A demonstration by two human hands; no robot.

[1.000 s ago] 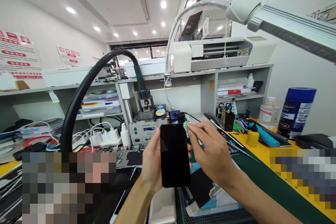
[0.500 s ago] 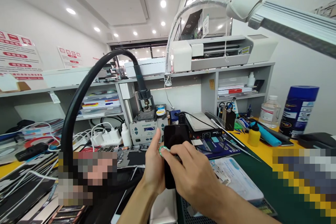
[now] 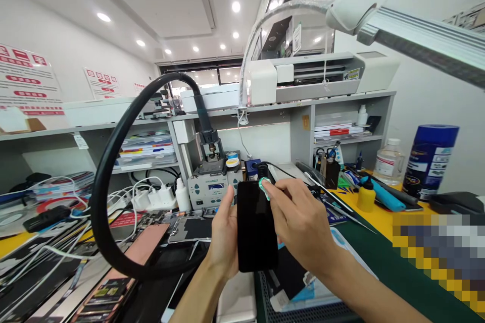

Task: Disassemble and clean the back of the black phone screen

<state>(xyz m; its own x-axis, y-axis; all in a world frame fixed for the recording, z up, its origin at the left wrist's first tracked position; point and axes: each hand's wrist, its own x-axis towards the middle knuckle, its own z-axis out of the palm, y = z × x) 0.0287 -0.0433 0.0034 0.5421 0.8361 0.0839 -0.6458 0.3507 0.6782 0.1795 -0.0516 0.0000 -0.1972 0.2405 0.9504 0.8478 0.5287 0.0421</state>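
Relative to the preceding view, we have moved our right hand (image 3: 305,219) and its small green piece (image 3: 264,189) from the phone's (image 3: 257,229) left edge to its upper right corner, uncovering the screen.

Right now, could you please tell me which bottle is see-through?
The clear bottle, just left of the blue can; the yellow bottle, the white shelf bottle and the white bottle by the grey station look opaque.

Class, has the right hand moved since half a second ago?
Yes. The right hand has shifted up and rightward in the view, farther from the grey control unit.
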